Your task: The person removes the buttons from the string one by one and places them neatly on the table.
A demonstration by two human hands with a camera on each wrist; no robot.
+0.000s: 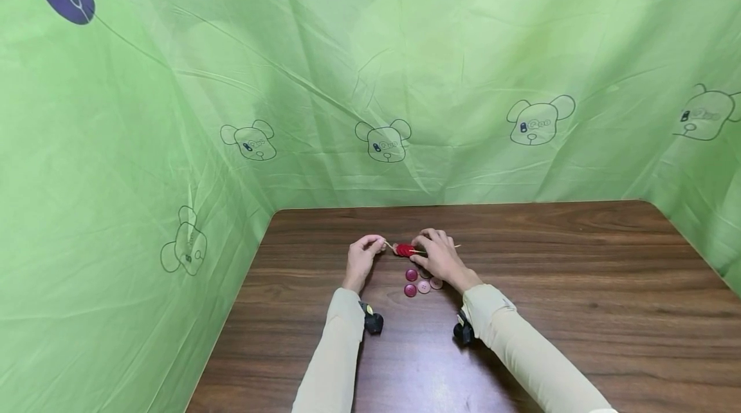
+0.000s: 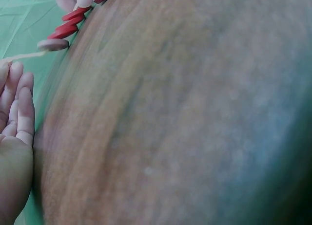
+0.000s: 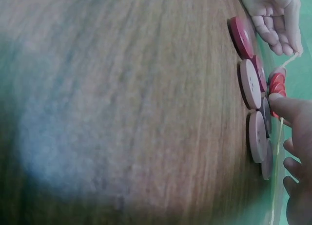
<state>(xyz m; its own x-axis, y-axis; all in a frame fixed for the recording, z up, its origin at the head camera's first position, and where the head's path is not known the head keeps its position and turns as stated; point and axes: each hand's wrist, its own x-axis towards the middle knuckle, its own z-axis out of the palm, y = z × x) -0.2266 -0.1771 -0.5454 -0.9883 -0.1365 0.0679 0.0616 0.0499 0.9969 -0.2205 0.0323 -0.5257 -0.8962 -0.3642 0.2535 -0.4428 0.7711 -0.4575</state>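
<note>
My left hand (image 1: 361,262) pinches one end of a pale cord (image 1: 389,244) between thumb and fingertips, left of a row of red buttons (image 1: 403,250) strung on it. A pinkish-grey button (image 2: 52,44) sits at the left-hand end of that row, in the left wrist view. At the row's other end, my right hand (image 1: 444,260) holds the red buttons, its thumb (image 3: 287,107) against them. The cord runs on past the right hand. Just below lie several loose buttons, among them a magenta button (image 1: 410,290) and a pale pink button (image 1: 424,286); the right hand partly hides others.
Everything rests on a brown wood-grain table (image 1: 579,310). Green cloth (image 1: 451,78) with printed bear heads hangs behind the table and along its sides. A small black camera (image 1: 373,323) is strapped at the left wrist, another camera (image 1: 464,330) at the right.
</note>
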